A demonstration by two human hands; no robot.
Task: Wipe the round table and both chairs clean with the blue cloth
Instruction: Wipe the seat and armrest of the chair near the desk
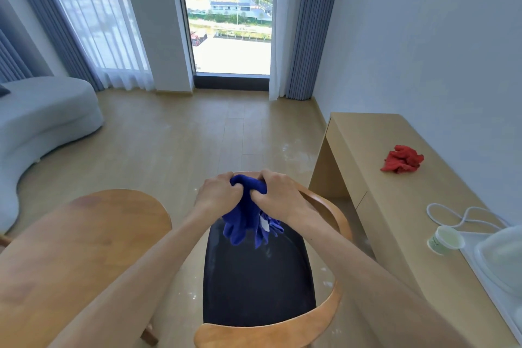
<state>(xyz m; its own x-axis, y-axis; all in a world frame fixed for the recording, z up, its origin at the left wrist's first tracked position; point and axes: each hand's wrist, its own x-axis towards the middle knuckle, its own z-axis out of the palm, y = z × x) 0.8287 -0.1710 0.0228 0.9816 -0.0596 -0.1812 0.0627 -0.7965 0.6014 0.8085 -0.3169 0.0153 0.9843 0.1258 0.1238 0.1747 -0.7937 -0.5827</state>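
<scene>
Black chair seat [258, 285] below; blue cloth [248, 215] gripped bunched by left hand [219, 192] and right hand [278, 195], fingers curled, forearms extended forward.

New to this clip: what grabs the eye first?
Dead centre, the left hand and right hand both grip a bunched blue cloth held above the black seat of a wooden chair. Next is the red cloth, crumpled on the long desk at right. The round table sits at lower left.
</scene>
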